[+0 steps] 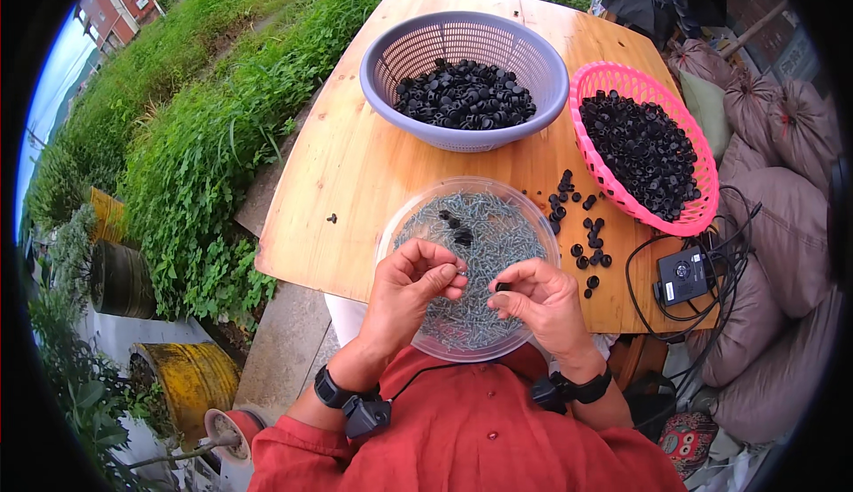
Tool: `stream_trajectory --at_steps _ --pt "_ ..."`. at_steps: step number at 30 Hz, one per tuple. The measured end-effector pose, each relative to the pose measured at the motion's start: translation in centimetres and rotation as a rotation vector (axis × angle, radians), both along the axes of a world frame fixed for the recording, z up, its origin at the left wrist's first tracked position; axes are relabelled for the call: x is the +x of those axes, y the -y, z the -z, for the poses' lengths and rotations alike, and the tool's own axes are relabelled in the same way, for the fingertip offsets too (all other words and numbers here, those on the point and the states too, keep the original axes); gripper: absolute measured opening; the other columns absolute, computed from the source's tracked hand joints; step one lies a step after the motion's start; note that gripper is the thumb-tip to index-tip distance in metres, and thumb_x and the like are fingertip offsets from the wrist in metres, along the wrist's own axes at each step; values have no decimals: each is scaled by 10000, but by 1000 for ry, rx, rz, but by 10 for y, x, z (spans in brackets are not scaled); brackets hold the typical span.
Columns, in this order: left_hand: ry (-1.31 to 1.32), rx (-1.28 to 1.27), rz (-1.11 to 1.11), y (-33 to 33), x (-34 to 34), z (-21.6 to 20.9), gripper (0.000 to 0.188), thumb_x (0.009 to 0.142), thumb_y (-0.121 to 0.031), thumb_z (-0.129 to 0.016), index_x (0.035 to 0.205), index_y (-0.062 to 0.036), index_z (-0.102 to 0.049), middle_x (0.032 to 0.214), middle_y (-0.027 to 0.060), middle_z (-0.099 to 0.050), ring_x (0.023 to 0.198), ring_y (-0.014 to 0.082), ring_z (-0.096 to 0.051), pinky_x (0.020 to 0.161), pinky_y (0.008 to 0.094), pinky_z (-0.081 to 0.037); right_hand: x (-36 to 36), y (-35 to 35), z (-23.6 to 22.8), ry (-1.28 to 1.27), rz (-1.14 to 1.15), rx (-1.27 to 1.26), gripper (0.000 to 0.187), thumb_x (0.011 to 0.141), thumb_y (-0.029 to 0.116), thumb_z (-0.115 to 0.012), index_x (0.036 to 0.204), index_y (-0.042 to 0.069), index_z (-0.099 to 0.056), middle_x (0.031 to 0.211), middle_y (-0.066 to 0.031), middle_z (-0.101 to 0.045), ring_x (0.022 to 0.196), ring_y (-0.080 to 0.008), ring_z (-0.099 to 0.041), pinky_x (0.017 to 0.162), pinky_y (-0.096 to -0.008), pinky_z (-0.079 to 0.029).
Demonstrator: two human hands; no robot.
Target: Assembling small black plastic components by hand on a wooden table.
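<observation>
Over the clear bowl (402, 226) of screws on the desk (355, 172), the left hand (404, 288) pinched a tiny screw (461, 271) and the right hand (542, 301) pinched a black cap (503, 287), both probably light, hard, best held by fingertips.

Stuffed grey-brown sacks (782, 226) piled along right side of table, tied at necks, rounded and bulging. One pale green sack (706, 106) among them near pink basket. No labels, signs or screens visible.
</observation>
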State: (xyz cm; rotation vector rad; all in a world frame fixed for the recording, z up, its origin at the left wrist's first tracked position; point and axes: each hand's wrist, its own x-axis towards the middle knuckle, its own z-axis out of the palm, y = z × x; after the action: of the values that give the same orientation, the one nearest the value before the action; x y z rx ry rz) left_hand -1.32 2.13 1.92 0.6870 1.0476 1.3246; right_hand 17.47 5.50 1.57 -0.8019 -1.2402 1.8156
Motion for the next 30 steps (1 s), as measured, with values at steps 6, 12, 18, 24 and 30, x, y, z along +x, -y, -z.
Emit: stream_trajectory --at_steps 6,12,18,24,30 --pt "-103 163 6 3 13 9 37 871 -5 -545 906 -3 -536 820 53 -594 699 86 -557 619 212 -475 -11 1 2 115 -31 6 180 834 26 -613 1004 -8 -565 837 -50 -610 682 -74 -585 585 -192 -485" --pt "-169 149 19 4 21 6 46 884 -13 -530 928 -2 -528 763 19 -567 666 62 -529 578 202 -460 -16 4 4 70 80 169 134 811 -7 -624 939 -14 -584 832 -19 -563 690 -58 -573 558 -186 -468" --pt "-86 95 70 3 19 7 104 887 -41 -542 981 0 -529 818 46 -601 677 81 -559 611 214 -474 -12 3 10 216 77 349 98 776 -58 -614 855 -3 -593 847 -30 -538 666 -47 -540 537 -177 -447" --pt "-138 150 168 4 16 4 186 867 -34 -571 1050 0 -572 879 27 -612 725 67 -554 642 204 -465 -13 4 9 68 115 179 86 821 8 -616 887 14 -561 794 -1 -544 644 -43 -533 536 -188 -445" --pt "-187 76 138 5 16 7 144 862 -37 -579 1002 -5 -584 842 9 -607 722 53 -541 625 199 -451 -9 4 7 135 80 61 86 858 91 -602 903 37 -554 740 8 -577 642 -45 -549 522 -177 -429"
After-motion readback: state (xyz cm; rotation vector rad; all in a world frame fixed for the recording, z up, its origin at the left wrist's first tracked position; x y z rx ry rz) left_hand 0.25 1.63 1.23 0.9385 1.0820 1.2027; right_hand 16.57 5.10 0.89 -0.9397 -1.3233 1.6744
